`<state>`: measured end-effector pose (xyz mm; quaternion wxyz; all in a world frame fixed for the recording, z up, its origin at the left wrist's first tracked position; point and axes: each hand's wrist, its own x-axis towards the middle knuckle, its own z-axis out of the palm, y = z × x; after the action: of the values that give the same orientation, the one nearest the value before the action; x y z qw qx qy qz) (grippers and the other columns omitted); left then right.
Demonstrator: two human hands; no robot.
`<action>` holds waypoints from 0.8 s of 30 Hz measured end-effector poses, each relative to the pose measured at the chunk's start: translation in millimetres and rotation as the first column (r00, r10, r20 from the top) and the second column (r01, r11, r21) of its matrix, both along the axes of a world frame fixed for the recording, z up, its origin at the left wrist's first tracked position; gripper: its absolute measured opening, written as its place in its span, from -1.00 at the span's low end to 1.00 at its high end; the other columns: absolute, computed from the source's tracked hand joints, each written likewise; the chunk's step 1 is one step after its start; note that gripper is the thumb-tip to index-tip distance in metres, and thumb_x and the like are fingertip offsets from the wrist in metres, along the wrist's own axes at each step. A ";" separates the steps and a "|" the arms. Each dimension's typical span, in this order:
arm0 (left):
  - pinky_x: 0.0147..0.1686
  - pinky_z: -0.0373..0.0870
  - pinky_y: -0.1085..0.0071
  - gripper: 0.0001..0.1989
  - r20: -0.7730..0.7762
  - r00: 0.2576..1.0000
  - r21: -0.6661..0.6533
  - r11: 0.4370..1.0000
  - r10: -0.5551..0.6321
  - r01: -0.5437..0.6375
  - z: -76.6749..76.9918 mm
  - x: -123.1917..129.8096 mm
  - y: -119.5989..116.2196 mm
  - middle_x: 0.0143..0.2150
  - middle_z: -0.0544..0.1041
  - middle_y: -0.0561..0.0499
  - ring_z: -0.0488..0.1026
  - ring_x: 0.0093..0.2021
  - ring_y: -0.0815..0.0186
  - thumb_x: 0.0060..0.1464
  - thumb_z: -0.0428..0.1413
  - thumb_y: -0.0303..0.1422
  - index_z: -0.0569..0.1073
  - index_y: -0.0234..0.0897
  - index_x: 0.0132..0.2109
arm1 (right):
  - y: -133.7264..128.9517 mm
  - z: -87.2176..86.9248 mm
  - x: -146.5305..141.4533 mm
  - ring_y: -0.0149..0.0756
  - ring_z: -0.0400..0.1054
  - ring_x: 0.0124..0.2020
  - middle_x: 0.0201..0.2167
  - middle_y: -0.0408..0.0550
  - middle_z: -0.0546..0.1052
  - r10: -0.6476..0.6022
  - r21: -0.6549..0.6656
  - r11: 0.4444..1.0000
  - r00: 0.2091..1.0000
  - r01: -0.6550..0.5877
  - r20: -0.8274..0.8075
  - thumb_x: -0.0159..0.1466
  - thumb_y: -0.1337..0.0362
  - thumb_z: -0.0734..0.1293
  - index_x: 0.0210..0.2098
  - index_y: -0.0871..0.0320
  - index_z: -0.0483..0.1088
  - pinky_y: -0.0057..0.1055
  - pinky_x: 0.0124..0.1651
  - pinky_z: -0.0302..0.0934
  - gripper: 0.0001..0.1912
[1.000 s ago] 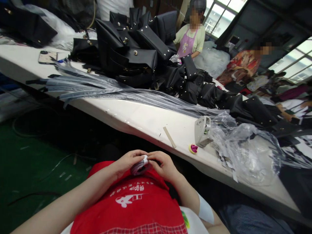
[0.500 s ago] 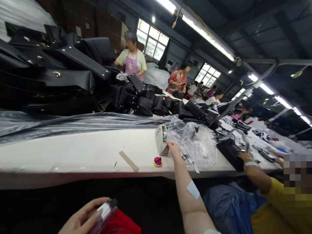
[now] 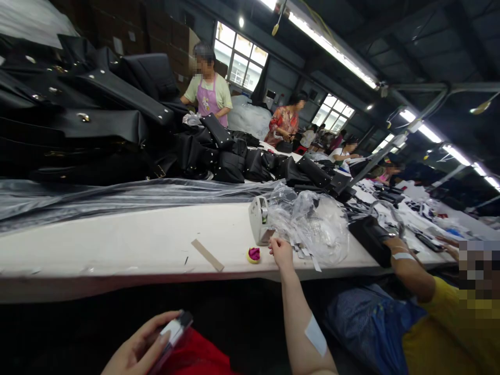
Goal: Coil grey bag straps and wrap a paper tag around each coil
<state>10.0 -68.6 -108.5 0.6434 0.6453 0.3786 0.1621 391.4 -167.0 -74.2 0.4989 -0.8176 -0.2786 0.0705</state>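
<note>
Low in the view, my left hand [image 3: 142, 344] is closed around a slim object with a white face and a black end [image 3: 176, 329], seemingly partly covered in clear plastic; its exact kind is unclear. My right hand [image 3: 281, 252] is over the table edge with thumb and fingers pinched together; whatever is between them, if anything, is too small to make out. Just beyond those fingertips stands a grey-white dispenser-like device [image 3: 257, 224] with an open side. To the left of my right hand sits a small yellow-rimmed cup with magenta material [image 3: 253, 254].
Crumpled clear plastic bags [image 3: 318, 226] lie right of the device. A tan strip [image 3: 207, 254] rests on the white table [image 3: 128, 234]. Black bags [image 3: 105, 125] are heaped behind. At right, a co-worker in yellow [image 3: 437, 307] handles a black bag [image 3: 367, 237].
My right hand has drawn back slightly from the device toward the table's front edge, fingers still pinched. My left hand keeps its object, shifted slightly right and up.
</note>
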 end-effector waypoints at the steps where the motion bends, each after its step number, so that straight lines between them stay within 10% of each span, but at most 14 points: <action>1: 0.02 0.42 0.15 -0.41 -0.002 1.000 -0.019 1.000 -0.004 0.004 6.5 0.5 -0.1 -0.04 0.58 -0.11 0.50 -0.02 0.00 -0.05 0.06 0.15 0.49 -0.18 -0.04 | 1.0 3.1 -11.4 -0.37 0.27 -0.65 -0.60 -0.06 0.47 0.028 0.000 1.000 0.999 -0.028 -0.026 0.18 -0.05 0.24 -0.44 0.24 0.45 -0.45 -0.54 0.19 -0.56; 4: 0.09 0.34 0.16 -0.46 0.020 0.998 -0.007 0.998 0.067 -0.067 24.1 4.7 -3.7 -0.02 0.56 -0.13 0.47 0.00 0.03 0.00 0.09 0.04 0.44 -0.23 0.00 | 7.9 11.0 -65.5 -0.44 0.28 -0.63 -0.54 -0.08 0.48 0.241 0.022 0.970 0.952 -0.241 -0.188 0.21 -0.05 0.25 -0.35 0.23 0.46 -0.49 -0.53 0.20 -0.57; 11: 0.00 0.38 0.23 -0.58 0.102 0.978 -0.018 0.983 0.184 -0.183 28.6 2.1 -9.8 -0.05 0.55 -0.14 0.48 -0.07 0.13 0.09 0.07 -0.15 0.39 -0.31 0.02 | 18.0 13.3 -205.3 -0.49 0.26 -0.65 -0.60 -0.14 0.45 0.665 0.156 0.667 0.488 -0.728 -0.565 0.20 -0.01 0.32 -0.39 0.24 0.48 -0.54 -0.54 0.16 -0.61; 24: -0.01 0.39 0.31 -0.67 0.031 0.967 0.173 0.952 0.252 -0.253 22.1 -12.3 -7.6 -0.07 0.57 -0.07 0.50 -0.08 0.16 0.09 0.09 -0.16 0.48 -0.24 -0.07 | 35.4 -3.5 -233.9 -0.51 0.22 -0.71 -0.67 -0.15 0.42 0.589 0.066 0.635 0.427 -0.770 -0.686 0.12 -0.06 0.35 -0.49 0.25 0.44 -0.57 -0.62 0.09 -0.56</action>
<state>-2.3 -76.2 -86.4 0.5596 0.6451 0.4396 0.2784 157.5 -131.6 -77.7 0.3784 -0.6094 -0.3829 0.5821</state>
